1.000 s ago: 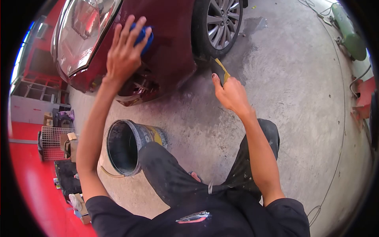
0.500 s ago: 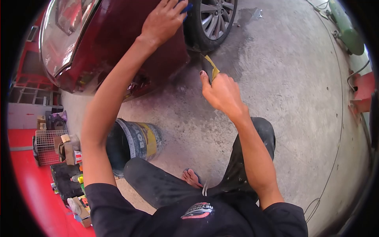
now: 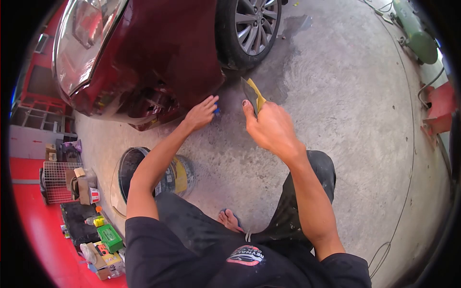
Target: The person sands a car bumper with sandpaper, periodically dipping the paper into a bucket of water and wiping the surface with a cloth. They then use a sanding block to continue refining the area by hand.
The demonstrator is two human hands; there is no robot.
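My left hand (image 3: 201,114) is at the lower edge of the dark red car bumper (image 3: 158,57), with its fingers closed round a small blue object (image 3: 217,109), mostly hidden behind them. To its right, my right hand (image 3: 271,122) grips folded sandpaper (image 3: 254,93), grey on one side and yellow on the other, between thumb and fingers. The sheets point up toward the car wheel (image 3: 249,33) and touch neither car nor floor.
A black bucket (image 3: 181,176) with a yellow label stands below my left forearm. Boxes, a wire rack (image 3: 60,182) and a green box (image 3: 110,238) are at the left. A green tank (image 3: 415,33), a red stand (image 3: 439,110) and a floor cable lie right.
My left hand has come down from beside the wheel to the bumper's lower edge, still with the blue object. My right hand has dropped slightly with the sandpaper. The view has shifted a little.
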